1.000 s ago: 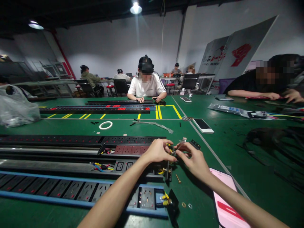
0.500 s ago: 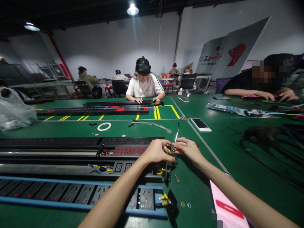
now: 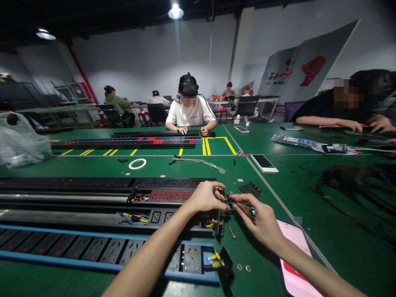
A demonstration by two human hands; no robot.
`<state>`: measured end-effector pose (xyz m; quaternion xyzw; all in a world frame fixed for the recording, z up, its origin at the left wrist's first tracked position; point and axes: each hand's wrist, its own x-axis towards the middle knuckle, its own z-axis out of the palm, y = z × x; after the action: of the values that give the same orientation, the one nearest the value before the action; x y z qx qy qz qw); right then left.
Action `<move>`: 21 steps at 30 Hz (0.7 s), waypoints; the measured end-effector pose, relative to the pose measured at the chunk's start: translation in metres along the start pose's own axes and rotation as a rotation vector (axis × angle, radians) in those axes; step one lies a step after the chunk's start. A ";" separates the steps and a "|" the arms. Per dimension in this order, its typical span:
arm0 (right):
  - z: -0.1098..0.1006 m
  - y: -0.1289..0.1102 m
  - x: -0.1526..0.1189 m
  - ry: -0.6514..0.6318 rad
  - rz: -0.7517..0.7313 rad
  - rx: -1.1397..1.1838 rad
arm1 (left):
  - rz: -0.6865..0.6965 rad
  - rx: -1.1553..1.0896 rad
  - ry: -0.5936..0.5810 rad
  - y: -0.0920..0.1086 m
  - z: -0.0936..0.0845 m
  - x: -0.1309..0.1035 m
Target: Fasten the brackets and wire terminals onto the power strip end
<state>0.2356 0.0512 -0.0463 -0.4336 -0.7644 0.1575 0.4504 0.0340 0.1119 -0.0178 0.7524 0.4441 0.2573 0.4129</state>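
Note:
At the right end of a black strip with brown sockets (image 3: 173, 195), my left hand (image 3: 209, 197) pinches a small dark end piece with yellow wires. My right hand (image 3: 258, 216) is closed around a slim metal tool (image 3: 251, 210), whose tip points left at that end piece. Nearer to me lies a blue-edged strip of black sockets (image 3: 108, 251), with a dark end plate (image 3: 227, 266) and yellow wires at its end. A brass screw (image 3: 232, 233) and two rings (image 3: 243, 267) rest on the green table.
A pink-screened phone (image 3: 298, 251) lies by my right forearm. Beyond are a white phone (image 3: 265, 163), a dark plate (image 3: 250, 189), a white ring (image 3: 137, 164) and a plastic bag (image 3: 24, 140). Black cables (image 3: 355, 194) lie right. People sit across the table and at the right.
My right hand has moved right and down, and the metal tool has swung from upright to nearly level. The dark plate beyond it has come into view. My left hand keeps its place.

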 end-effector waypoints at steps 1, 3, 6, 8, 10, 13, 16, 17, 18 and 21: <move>-0.001 0.000 -0.001 0.004 -0.019 -0.016 | -0.007 -0.008 -0.001 0.000 0.000 0.000; -0.001 0.000 -0.003 0.002 -0.046 -0.028 | -0.010 -0.011 0.000 0.001 0.000 0.000; -0.002 0.000 -0.005 -0.020 -0.067 -0.024 | 0.005 0.004 0.009 0.000 0.000 0.000; -0.001 0.002 -0.007 -0.028 -0.076 -0.028 | 0.012 0.012 0.011 -0.001 0.000 0.000; 0.000 0.005 -0.007 -0.030 -0.083 -0.034 | 0.011 0.017 0.011 -0.001 0.000 0.001; 0.002 0.007 -0.008 -0.042 -0.094 -0.028 | -0.002 0.023 0.010 0.000 0.000 0.000; 0.003 0.007 -0.010 -0.062 -0.088 -0.026 | -0.005 0.022 0.009 0.001 0.000 0.000; 0.004 0.006 -0.010 -0.070 -0.083 -0.028 | -0.006 0.018 0.008 0.001 0.000 0.000; 0.004 0.005 -0.011 -0.080 -0.079 -0.032 | -0.008 0.014 0.007 0.002 0.000 0.000; 0.006 0.005 -0.015 -0.099 -0.088 -0.049 | -0.016 0.001 0.003 0.002 0.000 0.000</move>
<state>0.2363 0.0427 -0.0608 -0.4021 -0.8078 0.1402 0.4076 0.0351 0.1114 -0.0158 0.7485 0.4510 0.2551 0.4139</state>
